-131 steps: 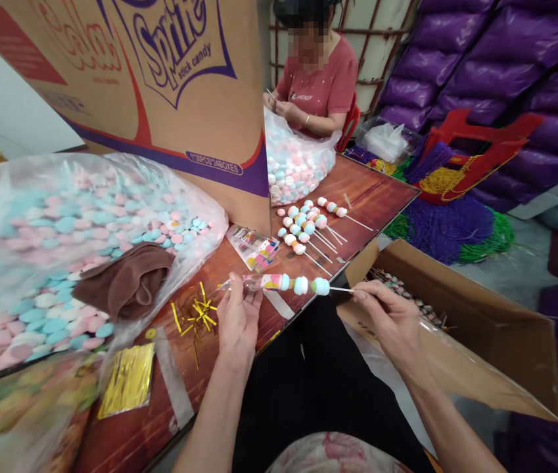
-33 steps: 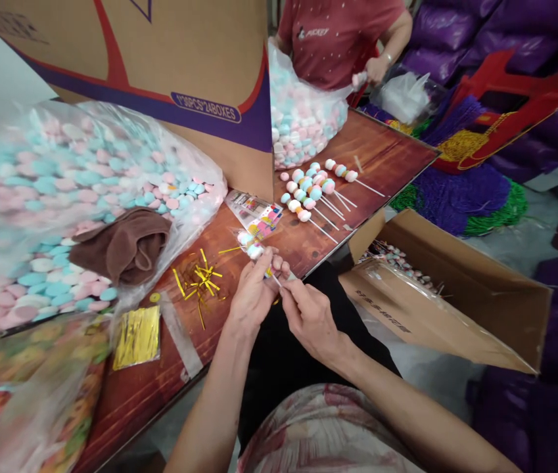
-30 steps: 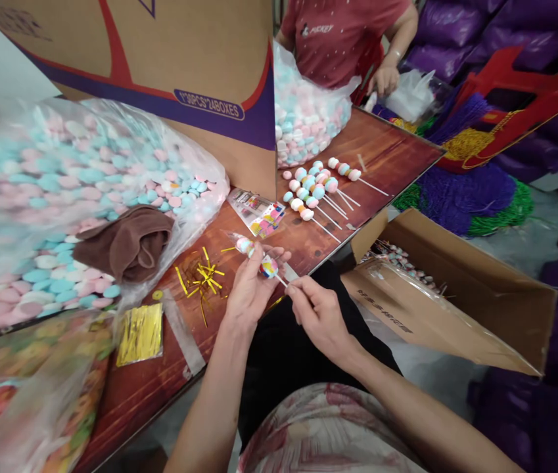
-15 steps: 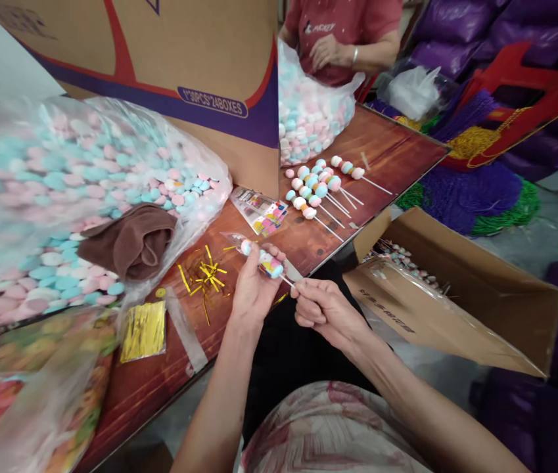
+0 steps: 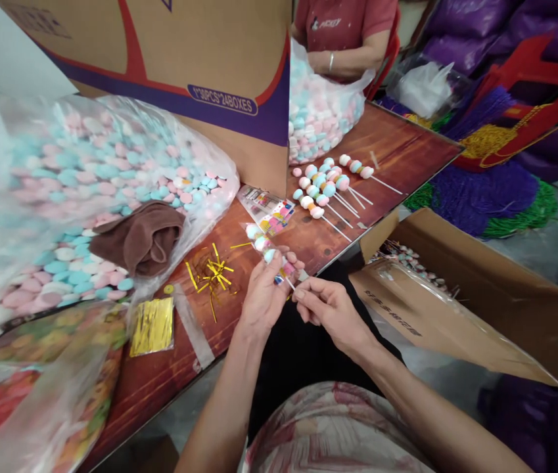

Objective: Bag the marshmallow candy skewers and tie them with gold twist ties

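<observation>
A candy skewer (image 5: 261,243) in a clear printed wrapper lies across my left hand (image 5: 267,289), whose fingers and thumb close round its lower part. My right hand (image 5: 325,303) pinches close to the white stick just below the wrapper. Beyond my hands, several unwrapped skewers (image 5: 319,190) of pink, white and blue candies rest on the brown table (image 5: 392,135). Flat printed wrappers (image 5: 273,211) lie against the carton. Loose gold ties (image 5: 215,269) are scattered left of my left hand, and a packet of gold ties (image 5: 153,326) is nearer the table's front edge.
A large bag of candies (image 5: 106,154) with a brown cloth (image 5: 138,240) fills the left. Behind stands a tall carton (image 5: 209,59). A person (image 5: 342,39) sits behind another candy bag (image 5: 325,108). An open box (image 5: 495,295) holding skewers is at the right.
The wrapped skewer now shows more of its candy end beyond my left hand. The other person's hand has gone down behind the candy bag. The whole view has shifted slightly.
</observation>
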Tool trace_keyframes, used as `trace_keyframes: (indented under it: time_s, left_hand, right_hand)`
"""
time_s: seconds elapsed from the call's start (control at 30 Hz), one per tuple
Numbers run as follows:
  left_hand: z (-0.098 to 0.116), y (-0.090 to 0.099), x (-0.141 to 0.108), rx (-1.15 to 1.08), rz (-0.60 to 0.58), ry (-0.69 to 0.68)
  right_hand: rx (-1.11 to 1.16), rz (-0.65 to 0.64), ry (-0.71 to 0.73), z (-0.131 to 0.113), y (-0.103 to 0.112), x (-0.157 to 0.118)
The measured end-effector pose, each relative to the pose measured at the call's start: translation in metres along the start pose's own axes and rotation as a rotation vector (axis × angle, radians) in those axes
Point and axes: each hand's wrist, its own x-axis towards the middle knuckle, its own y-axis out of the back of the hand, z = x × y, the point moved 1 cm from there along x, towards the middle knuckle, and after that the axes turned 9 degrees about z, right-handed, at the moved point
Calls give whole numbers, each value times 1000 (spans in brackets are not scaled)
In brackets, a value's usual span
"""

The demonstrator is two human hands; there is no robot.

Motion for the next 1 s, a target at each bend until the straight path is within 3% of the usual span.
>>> trace_keyframes:
  time_s: [0.17, 0.37, 0.47, 0.6, 0.73, 0.8, 0.87, 0.93, 1.0]
  left_hand:
    - [-6, -1, -9, 67, -57, -72]
    - [-11, 1, -22, 236, 4, -203]
    - [-7, 3, -29, 248, -25, -285]
    - [6, 12, -40, 141, -96, -214]
    - [23, 29, -55, -15, 17, -255]
    - [33, 38, -64, -86, 72, -314]
    - [44, 48, -72, -110, 133, -401]
    - [56, 60, -78, -70, 226, -478]
    - [65, 73, -83, -14, 337, -511]
  right_hand:
    - [0, 80, 65, 2, -4, 3]
    - [34, 95, 73, -3, -15, 1]
    - [257, 83, -68, -7, -26, 2]
    - [568, -17, -305, -9, -45, 0]
    - [510, -198, -351, -13, -62, -3]
    - [262, -368, -263, -15, -69, 0]
    - [-126, -516, -42, -18, -76, 8]
    - [-518, -481, 269, -19, -83, 20]
    - [-806, -307, 519, -19, -93, 34]
